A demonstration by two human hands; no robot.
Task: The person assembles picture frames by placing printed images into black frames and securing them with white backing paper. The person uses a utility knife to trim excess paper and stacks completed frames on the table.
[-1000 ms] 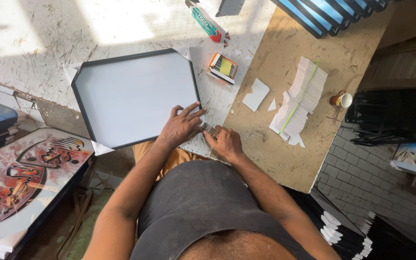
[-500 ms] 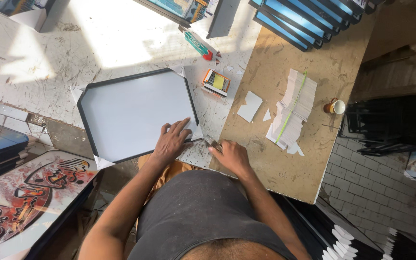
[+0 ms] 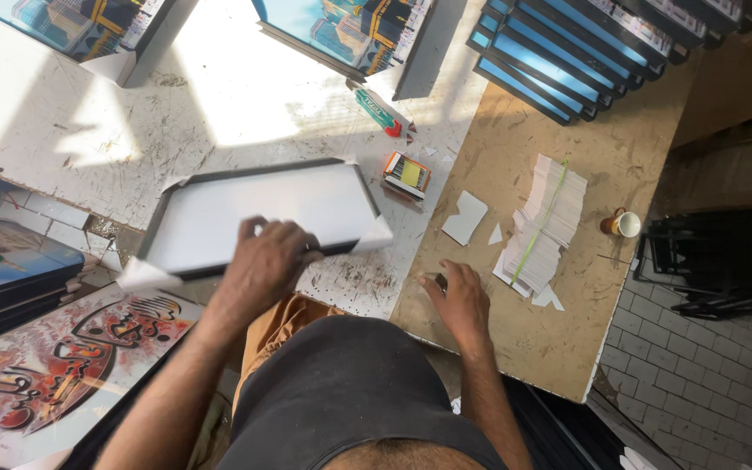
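Note:
A black picture frame (image 3: 263, 213) with a white backing and white card corner pieces is tilted up off the scratched white table (image 3: 132, 130). My left hand (image 3: 263, 265) grips its near edge. My right hand (image 3: 456, 300) rests on the brown board (image 3: 515, 348) to the right, fingers curled over a small dark object that I cannot make out.
A small orange box (image 3: 406, 174) and a green-and-red tube (image 3: 380, 111) lie beyond the frame. A stack of white cards (image 3: 546, 218) and a small cup (image 3: 624, 224) sit on the board. Framed pictures (image 3: 567, 52) stand along the far edge, others (image 3: 45, 365) at lower left.
The frame, which lay flat, has been lifted and turned by my left hand. My right hand has moved off the frame's corner onto the brown board.

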